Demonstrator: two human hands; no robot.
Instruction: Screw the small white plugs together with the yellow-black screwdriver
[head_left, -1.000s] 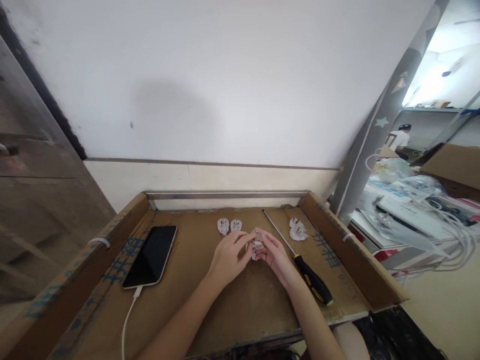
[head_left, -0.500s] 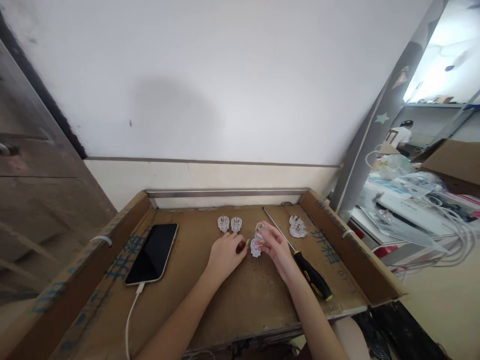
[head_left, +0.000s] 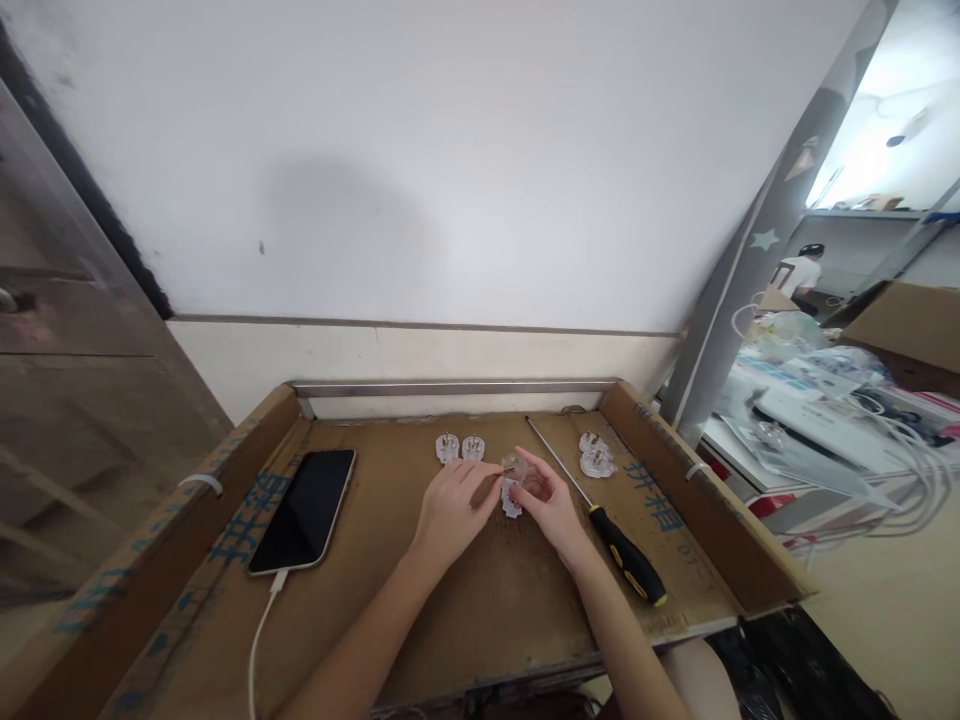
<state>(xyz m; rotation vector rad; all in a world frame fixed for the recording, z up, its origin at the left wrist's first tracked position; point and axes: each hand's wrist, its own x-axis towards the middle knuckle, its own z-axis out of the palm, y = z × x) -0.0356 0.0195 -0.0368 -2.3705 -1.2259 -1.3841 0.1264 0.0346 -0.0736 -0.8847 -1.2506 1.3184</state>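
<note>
My right hand [head_left: 549,505] grips a clear plastic plug housing [head_left: 514,466] between thumb and fingers. Pinched in the fingertips of my left hand [head_left: 454,508] is a small metal piece [head_left: 508,470], which meets the housing's left side. Just below the held housing lies a whitish plug part [head_left: 511,503], partly covered by my right thumb. Two clear plugs, a left one [head_left: 447,448] and a right one [head_left: 473,447], sit beyond my left hand with their pins up. More clear plug pieces [head_left: 596,458] rest at the right.
A screwdriver [head_left: 626,555] with a black and yellow handle lies right of my right hand. At the left is a phone [head_left: 306,512] on a white cable [head_left: 262,630]. Cardboard sides [head_left: 697,500] border the work surface. Beyond it, a person [head_left: 801,272] is near a cluttered table.
My left hand has moved slightly up and right, bringing the small metal piece to the clear housing. My right hand has shifted a little left and tilted the housing.
</note>
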